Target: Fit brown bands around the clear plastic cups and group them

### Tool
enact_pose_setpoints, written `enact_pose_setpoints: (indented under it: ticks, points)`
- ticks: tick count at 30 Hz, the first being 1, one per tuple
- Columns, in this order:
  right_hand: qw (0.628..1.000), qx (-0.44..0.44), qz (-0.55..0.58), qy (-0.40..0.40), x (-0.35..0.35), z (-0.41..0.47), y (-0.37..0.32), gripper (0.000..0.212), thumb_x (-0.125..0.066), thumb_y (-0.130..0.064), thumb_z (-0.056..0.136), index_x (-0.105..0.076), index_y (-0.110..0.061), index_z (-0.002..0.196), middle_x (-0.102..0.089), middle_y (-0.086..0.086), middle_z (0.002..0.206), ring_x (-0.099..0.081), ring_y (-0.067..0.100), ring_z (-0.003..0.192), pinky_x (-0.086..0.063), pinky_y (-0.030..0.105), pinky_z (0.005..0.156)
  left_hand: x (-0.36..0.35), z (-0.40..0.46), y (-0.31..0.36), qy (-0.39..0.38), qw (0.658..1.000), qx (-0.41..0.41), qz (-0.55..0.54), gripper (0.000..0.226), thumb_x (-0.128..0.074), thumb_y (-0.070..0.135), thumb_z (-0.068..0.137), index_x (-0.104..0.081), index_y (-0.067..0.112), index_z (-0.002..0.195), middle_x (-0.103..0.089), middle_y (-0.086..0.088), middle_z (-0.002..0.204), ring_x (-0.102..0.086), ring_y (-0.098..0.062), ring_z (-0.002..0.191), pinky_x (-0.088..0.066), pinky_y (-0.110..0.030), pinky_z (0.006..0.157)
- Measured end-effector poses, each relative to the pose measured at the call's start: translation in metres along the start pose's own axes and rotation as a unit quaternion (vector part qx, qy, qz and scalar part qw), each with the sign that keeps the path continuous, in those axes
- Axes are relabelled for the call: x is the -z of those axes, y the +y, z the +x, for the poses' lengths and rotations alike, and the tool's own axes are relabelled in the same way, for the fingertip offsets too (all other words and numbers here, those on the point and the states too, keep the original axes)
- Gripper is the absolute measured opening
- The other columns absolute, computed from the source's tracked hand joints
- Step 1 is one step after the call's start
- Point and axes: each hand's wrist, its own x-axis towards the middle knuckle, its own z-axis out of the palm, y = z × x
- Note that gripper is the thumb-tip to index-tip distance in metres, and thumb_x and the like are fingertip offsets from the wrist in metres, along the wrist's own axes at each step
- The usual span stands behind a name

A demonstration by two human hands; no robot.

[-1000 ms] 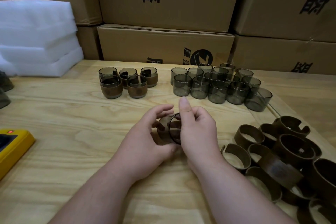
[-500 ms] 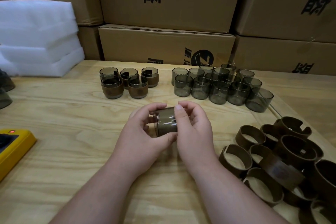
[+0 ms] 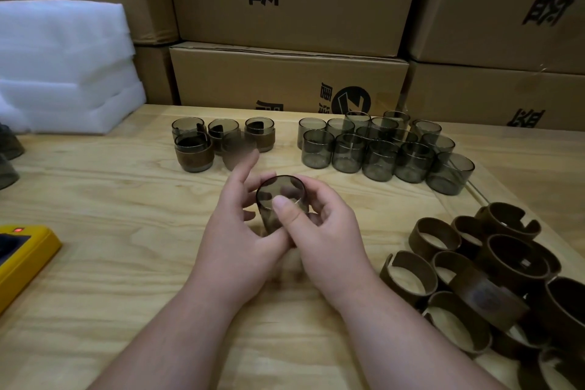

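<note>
Work surface: a light wooden table (image 3: 95, 199) with visible grain, evenly lit, no hard shadows. Beyond the grip, along the table's far edge, stacked brown cardboard boxes (image 3: 285, 0) printed with black characters fill the whole background; no wall or window shows. Beyond the grip to the left, a stack of white foam sheets (image 3: 63, 66) rests on the table. Left of the grip, at the table's edge, lies a yellow device (image 3: 22, 260) with a lit red indicator.

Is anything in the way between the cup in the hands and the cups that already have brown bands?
Nothing visible. Both hands hold the cup above bare table; the banded cups stand just beyond.
</note>
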Motion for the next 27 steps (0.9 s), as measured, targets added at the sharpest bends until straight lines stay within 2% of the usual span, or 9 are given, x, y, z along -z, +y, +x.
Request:
enact_pose_setpoints:
  ticks: [3,5,7,11,13,16,19,23,27]
  points:
    - [1.0,-0.007,0.014,-0.004,0.0006,0.0,-0.0005,0.027,-0.07,-0.034,0.082,-0.071,-0.029,0.109,-0.077,-0.005,0.108,-0.074,0.012,0.098,-0.061,0.033,0.085,0.0003,0.0013,-0.0036,-0.016,0.999,0.039,-0.012,0.084,-0.074,0.055,0.057,-0.052,0.048,0.138,-0.067,0.035,0.117,-0.065,0.012,0.108,-0.05,-0.008,0.087]
    - [0.999,-0.022,0.027,0.001,0.0002,0.0006,0.0003,0.025,-0.065,-0.032,0.082,-0.073,-0.028,0.106,-0.078,-0.003,0.105,-0.074,0.014,0.101,-0.061,0.04,0.09,0.0009,0.0023,-0.0062,-0.015,0.998,0.065,-0.02,0.072,-0.076,0.059,0.054,-0.062,0.049,0.124,-0.069,0.035,0.112,-0.065,0.014,0.105,-0.05,-0.005,0.083]
    - [0.999,-0.021,0.026,0.008,0.0008,0.0014,0.0,0.025,-0.063,-0.03,0.081,-0.073,-0.027,0.103,-0.078,-0.004,0.102,-0.074,0.013,0.099,-0.061,0.038,0.088,0.001,0.0026,-0.0074,-0.014,0.997,0.073,-0.028,0.07,-0.078,0.058,0.052,-0.063,0.049,0.12,-0.071,0.032,0.112,-0.066,0.012,0.105,-0.049,-0.004,0.082]
    - [1.0,0.001,0.006,-0.002,-0.0012,-0.0019,-0.0026,0.027,-0.073,-0.029,0.078,-0.069,-0.028,0.104,-0.076,-0.009,0.1,-0.073,0.004,0.088,-0.057,0.02,0.074,0.0,0.0006,-0.0069,-0.031,0.998,0.054,-0.004,0.07,-0.084,0.032,0.06,-0.061,0.053,0.123,-0.069,0.029,0.118,-0.068,0.006,0.107,-0.055,-0.015,0.088]
    - [1.0,-0.007,-0.022,-0.006,-0.0036,-0.0035,-0.0013,0.036,-0.075,-0.032,0.076,-0.066,-0.031,0.111,-0.072,-0.008,0.107,-0.073,0.005,0.082,-0.058,0.021,0.073,0.0003,-0.0005,-0.0076,-0.032,0.999,0.033,0.02,0.079,-0.089,0.015,0.067,-0.056,0.058,0.125,-0.066,0.032,0.122,-0.067,0.007,0.108,-0.053,-0.012,0.087]
    - [0.998,-0.02,-0.067,0.0,-0.0045,-0.0032,-0.0009,0.038,-0.072,-0.038,0.079,-0.065,-0.032,0.115,-0.069,-0.01,0.113,-0.071,0.003,0.082,-0.056,0.019,0.076,0.001,-0.0003,-0.0074,-0.011,0.999,0.017,0.037,0.086,-0.089,0.009,0.071,-0.052,0.061,0.128,-0.063,0.033,0.126,-0.064,0.009,0.112,-0.049,-0.009,0.088]
    - [0.998,-0.025,-0.055,-0.001,-0.0032,-0.0018,-0.0013,0.026,-0.068,-0.035,0.084,-0.07,-0.028,0.109,-0.075,-0.011,0.099,-0.07,0.0,0.085,-0.052,0.012,0.072,0.0003,-0.0007,-0.0047,-0.007,0.999,0.019,0.032,0.089,-0.086,0.017,0.069,-0.046,0.059,0.137,-0.063,0.029,0.128,-0.064,0.005,0.114,-0.05,-0.019,0.092]
    - [0.999,-0.033,-0.025,0.011,-0.0043,-0.0003,-0.0016,0.025,-0.063,-0.036,0.083,-0.073,-0.023,0.103,-0.077,-0.005,0.099,-0.073,0.011,0.095,-0.058,0.032,0.086,-0.0017,0.0003,-0.003,0.005,0.998,0.062,0.005,0.094,-0.079,0.041,0.056,-0.043,0.054,0.141,-0.068,0.028,0.12,-0.066,0.007,0.108,-0.05,-0.017,0.09]
    - [0.999,-0.031,0.003,0.019,-0.0038,-0.0004,-0.0034,0.026,-0.059,-0.034,0.087,-0.074,-0.02,0.103,-0.078,-0.004,0.099,-0.073,0.012,0.097,-0.057,0.033,0.088,-0.0005,0.0001,-0.0012,-0.005,0.997,0.078,0.013,0.058,-0.078,0.049,0.055,-0.065,0.049,0.112,-0.074,0.029,0.102,-0.071,0.007,0.094,-0.054,-0.021,0.082]
